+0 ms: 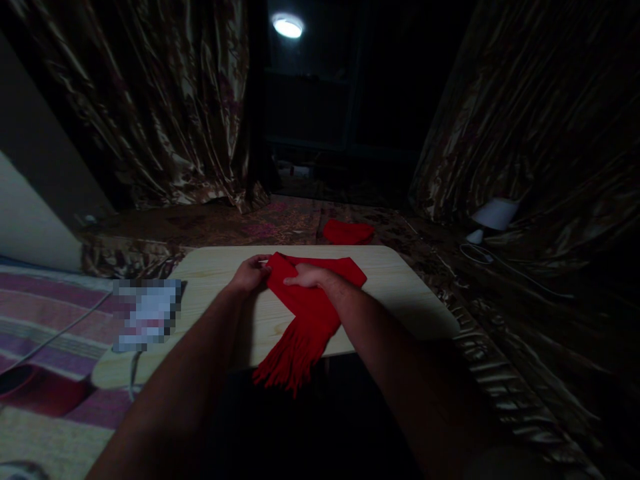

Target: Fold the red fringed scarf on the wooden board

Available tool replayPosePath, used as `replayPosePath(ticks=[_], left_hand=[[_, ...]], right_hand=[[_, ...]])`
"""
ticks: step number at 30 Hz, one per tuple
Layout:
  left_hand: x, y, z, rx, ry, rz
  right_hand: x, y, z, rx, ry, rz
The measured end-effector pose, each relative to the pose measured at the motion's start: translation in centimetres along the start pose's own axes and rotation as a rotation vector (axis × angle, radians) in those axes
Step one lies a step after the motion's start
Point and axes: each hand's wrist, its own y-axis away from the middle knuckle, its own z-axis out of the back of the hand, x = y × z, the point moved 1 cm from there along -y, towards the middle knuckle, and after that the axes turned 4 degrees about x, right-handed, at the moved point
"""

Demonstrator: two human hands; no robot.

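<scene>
Head view: hands (277,275) on red scarf (310,307)

My light wooden table (400,287) holds a red scarf (310,307), its fringe hanging over the near edge. A blurred white thing (147,313) lies at its left corner.

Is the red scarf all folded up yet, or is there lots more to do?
Not yet. Done: the upper part of the red knitted scarf already lies doubled over on the pale wooden table. In hand: the left hand pinches its folded edge and the right hand presses flat on top. Left: the fringed end hangs unfolded over the table's near edge. Another red cloth bundle sits beyond the table.
</scene>
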Motion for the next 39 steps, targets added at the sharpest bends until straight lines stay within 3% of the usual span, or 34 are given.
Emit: replayPosePath(ticks=[4,10,14,16,18,20,21,23,27,32,39], left_hand=[[-0.2,0.1,-0.2,-0.014,-0.045,0.001],[0.1,-0.1,-0.4,-0.037,-0.131,0.009],[0.3,-0.3,-0.4,-0.059,-0.221,0.019],[0.3,0.0,-0.5,-0.100,-0.317,0.025],[0.0,0.6,-0.8,-0.194,-0.465,-0.038],[-0.5,1.4,-1.4,-0.264,-0.670,-0.218],[-0.7,1.9,-1.8,-0.258,-0.783,-0.319],[-0.8,2.6,-2.6,-0.138,-0.983,-0.426],[-0.1,2.8,-3.2,0.120,-1.164,-0.307],[0.6,2.1,-2.9,0.157,-1.241,-0.323],[0.5,2.0,-3.0,0.154,-1.283,-0.333]], right_hand=[[0.0,0.6,-0.7,0.035,0.137,0.093],[0.1,3.8,-1.2,-0.067,0.471,-0.045],[1.1,7.9,-1.1,-0.290,0.624,0.106],[1.7,10.0,-1.2,-0.314,0.634,0.179],[2.0,11.9,-1.7,-0.241,0.624,0.214],[2.1,13.5,-2.4,-0.187,0.644,0.223],[2.0,14.1,-2.8,-0.178,0.660,0.220],[1.9,14.9,-3.5,-0.182,0.683,0.199],[1.8,15.7,-4.4,-0.200,0.686,0.129],[2.0,16.3,-4.5,-0.216,0.705,0.095],[1.0,16.5,-4.9,-0.332,0.804,0.253]])
